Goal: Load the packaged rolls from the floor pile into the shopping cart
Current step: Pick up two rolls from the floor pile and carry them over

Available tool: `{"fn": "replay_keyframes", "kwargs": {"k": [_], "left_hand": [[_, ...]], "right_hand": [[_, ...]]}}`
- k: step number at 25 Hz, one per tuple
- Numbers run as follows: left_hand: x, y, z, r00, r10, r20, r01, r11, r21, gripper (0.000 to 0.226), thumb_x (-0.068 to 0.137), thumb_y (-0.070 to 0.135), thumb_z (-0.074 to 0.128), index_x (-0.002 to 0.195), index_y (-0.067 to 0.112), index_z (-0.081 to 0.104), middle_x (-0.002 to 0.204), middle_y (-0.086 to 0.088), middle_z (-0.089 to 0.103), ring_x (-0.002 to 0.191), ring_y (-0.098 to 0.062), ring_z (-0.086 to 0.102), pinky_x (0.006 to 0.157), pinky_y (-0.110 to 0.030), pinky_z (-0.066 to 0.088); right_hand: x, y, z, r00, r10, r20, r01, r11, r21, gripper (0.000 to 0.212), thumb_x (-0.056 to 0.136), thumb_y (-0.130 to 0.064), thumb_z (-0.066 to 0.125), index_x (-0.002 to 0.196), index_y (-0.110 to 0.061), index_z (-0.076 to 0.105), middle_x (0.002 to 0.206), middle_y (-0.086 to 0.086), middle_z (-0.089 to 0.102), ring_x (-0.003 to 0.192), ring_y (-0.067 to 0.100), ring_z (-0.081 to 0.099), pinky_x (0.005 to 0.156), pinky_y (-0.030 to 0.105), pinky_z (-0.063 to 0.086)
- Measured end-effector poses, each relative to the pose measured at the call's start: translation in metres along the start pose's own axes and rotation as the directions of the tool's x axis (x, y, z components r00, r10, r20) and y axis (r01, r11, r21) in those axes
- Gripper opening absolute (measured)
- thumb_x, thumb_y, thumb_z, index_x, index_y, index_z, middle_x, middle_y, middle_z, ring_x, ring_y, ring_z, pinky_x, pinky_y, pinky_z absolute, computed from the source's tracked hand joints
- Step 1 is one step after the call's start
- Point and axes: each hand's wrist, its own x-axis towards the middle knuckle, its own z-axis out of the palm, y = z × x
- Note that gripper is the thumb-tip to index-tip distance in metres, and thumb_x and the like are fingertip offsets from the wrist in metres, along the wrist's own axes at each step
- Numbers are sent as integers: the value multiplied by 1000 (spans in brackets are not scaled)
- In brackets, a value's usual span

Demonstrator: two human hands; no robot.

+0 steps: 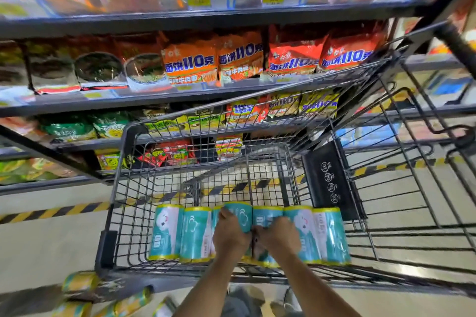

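Head view: the left hand (230, 235) and right hand (279, 237) each grip a roll amid the row of packaged rolls (167, 231) lying in the shopping cart (126, 147); the floor pile (79, 282) sits lower left.

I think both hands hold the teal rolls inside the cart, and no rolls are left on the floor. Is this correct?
Not fully. The head view shows packaged rolls lying on the floor at lower left, beside the cart. The rest is right: the left hand and right hand both hold the teal rolls inside the cart.
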Motion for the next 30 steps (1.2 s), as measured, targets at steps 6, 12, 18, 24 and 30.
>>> {"fn": "replay_keyframes", "kwargs": {"k": [6,12,18,24,30], "left_hand": [[0,0,-19,997,69,47,-79,960,267,88,76,49,71,141,8,29,141,-10,42,128,-27,43,105,-41,38],[-19,30,-63,977,140,-163,-55,896,440,100,85,51,60,151,11,-4,159,-8,-10,147,-29,-5,118,-45,4],[-105,15,-85,868,-85,-489,268,909,319,101,86,55,57,151,11,-7,159,-7,-13,146,-27,-10,119,-45,1],[-259,-53,-39,601,-428,-675,563,826,-23,99,84,50,59,151,11,-2,160,-6,-6,147,-26,1,118,-43,10],[-376,-114,65,427,-695,-578,650,681,-339,104,81,52,61,151,11,-3,159,-9,-7,147,-27,-1,118,-40,8]], "right_hand": [[-6,2,-25,972,-233,-36,215,938,-271,67,86,-47,62,136,-9,40,131,7,47,115,24,56,86,32,48],[4,-16,-94,786,-610,99,548,614,-568,92,91,-54,49,152,-11,-5,160,11,1,147,35,-2,120,45,4],[-45,-46,-128,349,-902,255,761,114,-638,88,93,-53,47,153,-12,-4,161,9,0,147,32,-4,118,48,-2],[-152,-26,-97,-128,-909,397,743,-353,-568,89,91,-56,46,152,-7,4,160,10,8,147,31,3,117,48,3],[-231,46,-27,-378,-712,592,645,-661,-384,87,92,-55,45,151,-3,8,159,13,10,147,31,5,118,48,5]]}}
